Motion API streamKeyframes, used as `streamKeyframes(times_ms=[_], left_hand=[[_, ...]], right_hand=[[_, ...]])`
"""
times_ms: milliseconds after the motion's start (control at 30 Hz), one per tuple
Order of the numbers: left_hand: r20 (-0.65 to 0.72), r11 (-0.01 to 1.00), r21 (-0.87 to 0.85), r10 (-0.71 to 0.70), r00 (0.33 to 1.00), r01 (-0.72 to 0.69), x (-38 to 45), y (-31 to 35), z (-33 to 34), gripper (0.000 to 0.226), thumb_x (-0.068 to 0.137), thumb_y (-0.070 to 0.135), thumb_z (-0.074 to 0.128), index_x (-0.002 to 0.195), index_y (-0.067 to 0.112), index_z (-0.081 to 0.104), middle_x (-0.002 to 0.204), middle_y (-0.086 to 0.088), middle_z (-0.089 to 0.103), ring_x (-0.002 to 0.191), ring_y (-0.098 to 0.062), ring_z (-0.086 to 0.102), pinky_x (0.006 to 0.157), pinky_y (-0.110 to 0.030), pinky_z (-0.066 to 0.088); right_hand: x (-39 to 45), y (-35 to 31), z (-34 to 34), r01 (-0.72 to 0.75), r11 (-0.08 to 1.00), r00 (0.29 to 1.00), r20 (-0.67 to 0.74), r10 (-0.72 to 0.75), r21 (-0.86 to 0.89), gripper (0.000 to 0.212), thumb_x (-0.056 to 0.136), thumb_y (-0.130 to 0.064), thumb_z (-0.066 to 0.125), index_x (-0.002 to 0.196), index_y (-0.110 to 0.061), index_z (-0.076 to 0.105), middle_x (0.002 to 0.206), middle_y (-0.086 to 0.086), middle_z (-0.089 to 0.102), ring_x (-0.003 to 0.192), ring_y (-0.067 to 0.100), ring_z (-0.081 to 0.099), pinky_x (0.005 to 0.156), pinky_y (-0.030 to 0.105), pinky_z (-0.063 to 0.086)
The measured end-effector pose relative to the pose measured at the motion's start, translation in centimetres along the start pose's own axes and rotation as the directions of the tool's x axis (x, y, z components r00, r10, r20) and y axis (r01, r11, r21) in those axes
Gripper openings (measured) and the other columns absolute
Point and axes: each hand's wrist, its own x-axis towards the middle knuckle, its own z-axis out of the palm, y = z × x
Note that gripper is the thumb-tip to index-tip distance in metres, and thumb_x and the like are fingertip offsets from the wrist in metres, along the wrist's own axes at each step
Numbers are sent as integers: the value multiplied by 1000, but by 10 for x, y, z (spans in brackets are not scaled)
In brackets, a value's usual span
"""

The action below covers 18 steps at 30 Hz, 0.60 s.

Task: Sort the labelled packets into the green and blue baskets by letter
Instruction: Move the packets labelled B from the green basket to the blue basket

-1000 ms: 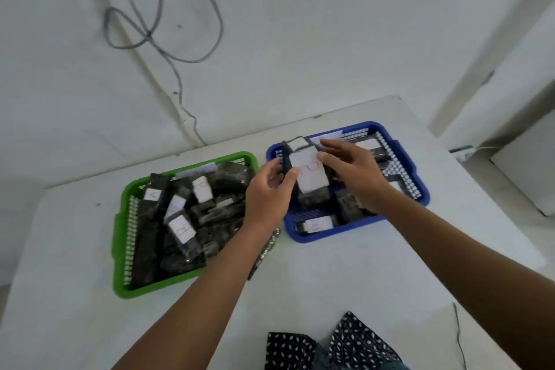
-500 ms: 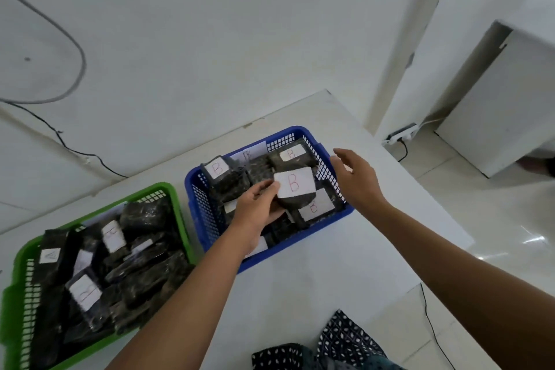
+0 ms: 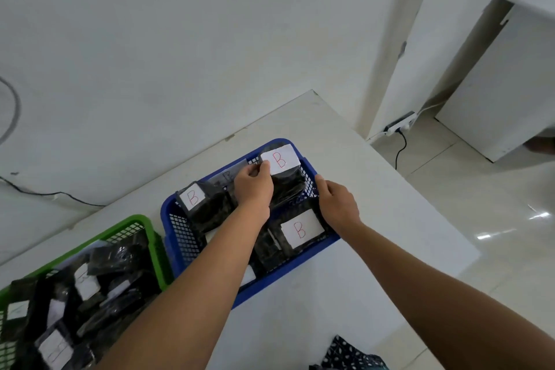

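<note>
Blue basket (image 3: 177, 228) holds B packets; left hand (image 3: 253, 186) grasps one (image 3: 282, 171); right hand (image 3: 338, 204) apparently released.

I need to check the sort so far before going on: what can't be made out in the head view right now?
- Green basket: its left part is cut off by the frame edge; the letters on its labels are too blurred to read.
- Blue basket: the left forearm hides the packets in its middle.
- Held packet: the left hand covers its near-left side.
- Right hand: whether its fingertips touch the basket or a packet is unclear.
</note>
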Motion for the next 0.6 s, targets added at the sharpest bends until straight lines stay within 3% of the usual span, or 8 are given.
streamKeyframes(times_ms=[100,200,333,433,533,600], left_hand=[[-41,950,286,147,988,-129,1,3,9,25,100,26,56,108,8,71,108,-3,71,91,-15,62,58,-14,49],[-40,900,400,206,978,-173,2,0,12,23,99,23,57,100,6,71,102,-5,72,85,-15,63,54,-13,44],[-26,917,363,188,982,-165,3,-1,8,20,98,26,59,101,10,70,99,-2,70,90,-16,66,65,-18,49],[20,900,367,245,969,-235,-1,2,2,23,98,29,59,109,11,67,106,-1,70,98,-17,67,74,-22,52],[129,801,451,378,917,-394,-7,0,-18,35,98,36,57,127,15,62,120,2,67,113,-16,62,89,-31,54],[196,696,510,479,856,-506,-9,-4,-41,42,98,40,56,134,19,58,132,3,62,124,-14,56,102,-37,50]], right_hand=[[1,4,4,-3,999,999,-39,1,-37,63,99,-65,27,77,-17,61,73,-1,68,72,21,65,69,40,54],[2,4,6,-12,999,999,-47,10,-39,59,100,-64,28,82,-22,64,76,-3,70,72,17,66,69,39,57],[3,6,8,-6,999,998,-66,3,-51,58,99,-65,27,83,-23,65,77,-3,71,72,18,66,72,43,59],[3,6,7,4,998,997,-73,-9,-64,55,99,-65,26,92,-27,65,85,-4,72,77,17,66,76,45,59],[-7,1,6,56,995,996,-67,-62,-86,48,101,-61,27,131,-34,55,122,-2,69,101,19,65,89,45,56],[-16,-6,6,154,976,979,-113,-172,-152,53,102,-58,29,149,-34,37,150,-3,50,128,20,54,102,44,50]])
